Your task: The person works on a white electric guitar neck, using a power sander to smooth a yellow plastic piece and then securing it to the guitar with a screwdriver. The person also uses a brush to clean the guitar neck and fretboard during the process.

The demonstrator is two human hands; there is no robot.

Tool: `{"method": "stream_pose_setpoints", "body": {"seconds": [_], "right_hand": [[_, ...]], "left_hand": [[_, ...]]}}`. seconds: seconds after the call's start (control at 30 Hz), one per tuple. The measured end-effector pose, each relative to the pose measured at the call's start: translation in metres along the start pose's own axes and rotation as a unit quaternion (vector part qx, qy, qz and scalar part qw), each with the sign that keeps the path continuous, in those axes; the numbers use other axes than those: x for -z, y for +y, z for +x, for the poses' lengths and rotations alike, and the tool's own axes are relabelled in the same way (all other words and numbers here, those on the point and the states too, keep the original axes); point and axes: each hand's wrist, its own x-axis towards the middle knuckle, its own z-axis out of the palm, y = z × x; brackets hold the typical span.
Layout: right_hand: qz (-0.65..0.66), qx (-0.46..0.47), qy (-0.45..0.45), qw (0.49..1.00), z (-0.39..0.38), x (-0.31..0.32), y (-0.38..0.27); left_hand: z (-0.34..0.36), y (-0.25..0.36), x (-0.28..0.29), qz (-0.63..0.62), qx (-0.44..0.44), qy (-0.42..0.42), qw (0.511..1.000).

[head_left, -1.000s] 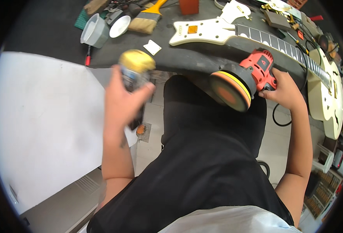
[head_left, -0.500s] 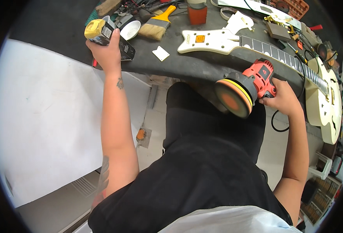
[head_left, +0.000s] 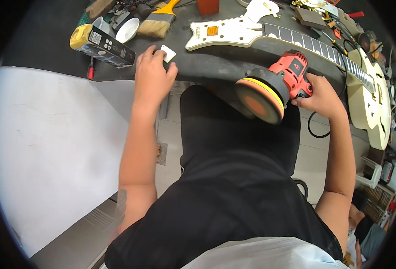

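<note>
My left hand (head_left: pixel 154 77) is at the bench edge with thumb and fingers apart. Its fingertips reach the left side of a small white plate with holes (head_left: pixel 168 54); whether they touch it I cannot tell. A black bottle with a yellow cap (head_left: pixel 110 48) stands to the left of that hand, leaning in this view. My right hand (head_left: pixel 320 96) is wrapped round the handle of a red and black polisher (head_left: pixel 292 71). Its round orange pad (head_left: pixel 258 103) hangs over my lap, facing left, its surface blurred.
A cream electric guitar (head_left: pixel 361 105) lies along the bench, its headstock (head_left: pixel 225 33) pointing left. Behind are a paintbrush (head_left: pixel 157 24), a white bowl (head_left: pixel 128 30) and an orange block (head_left: pixel 208 6). The polisher's cord (head_left: pixel 312 130) loops near my right wrist. A white board (head_left: pixel 63 148) is at left.
My left hand has let go of the bottle, which now stands on the bench, and has moved right to the white plate. My right hand keeps holding the polisher. The view has shifted slightly.
</note>
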Motion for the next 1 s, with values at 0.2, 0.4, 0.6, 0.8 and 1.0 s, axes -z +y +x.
{"method": "stream_pose_setpoints", "body": {"seconds": [0.2,0.4,0.6,0.8,1.0], "right_hand": [[-0.016,0.017,0.009,1.000,-0.001,0.000,0.004],[-0.055,0.035,0.022,0.998,0.004,-0.005,0.016],[-0.056,0.010,0.007,0.998,0.001,-0.002,0.013],[-0.054,0.010,0.001,0.998,0.001,-0.001,0.013],[-0.050,0.016,-0.004,0.999,0.002,-0.002,0.017]], "left_hand": [[0.038,0.009,0.013,0.040,0.062,-0.175,0.982],[0.020,0.036,0.019,-0.096,0.098,-0.066,0.988],[-0.047,0.125,0.033,-0.355,-0.080,0.124,0.923],[-0.060,0.146,-0.005,-0.303,-0.161,0.183,0.921],[-0.056,0.148,-0.017,-0.311,-0.170,0.196,0.914]]}}
